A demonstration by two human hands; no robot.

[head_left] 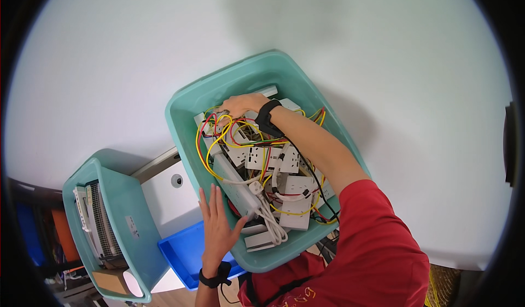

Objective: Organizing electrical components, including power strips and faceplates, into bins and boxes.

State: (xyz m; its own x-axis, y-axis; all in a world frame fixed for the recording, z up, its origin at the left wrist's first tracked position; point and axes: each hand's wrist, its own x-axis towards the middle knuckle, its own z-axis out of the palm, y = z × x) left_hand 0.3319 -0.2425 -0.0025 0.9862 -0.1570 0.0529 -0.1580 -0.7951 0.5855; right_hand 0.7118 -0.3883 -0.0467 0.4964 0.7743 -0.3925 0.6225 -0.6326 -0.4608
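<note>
A large teal bin (188, 92) stands in the middle, filled with white power strips, socket plates and tangled wires. My right hand (240, 106) reaches into its far left part, fingers bent down among yellow and red wires (205, 149). Those fingers close on something small and greyish that I cannot make out. My left hand (220, 229) is at the bin's near left side, fingers stretched and apart, thumb by the end of a long white power strip (236, 182). A white plug (256, 188) with a coiled white cable (273, 225) lies near the middle.
Left of the large bin stands a smaller teal bin (123, 211) holding flat white and dark gridded items and a brown cardboard piece (110, 281). A blue tray (183, 252) sits between the bins, partly under my left arm. The white tabletop (410, 99) stretches beyond.
</note>
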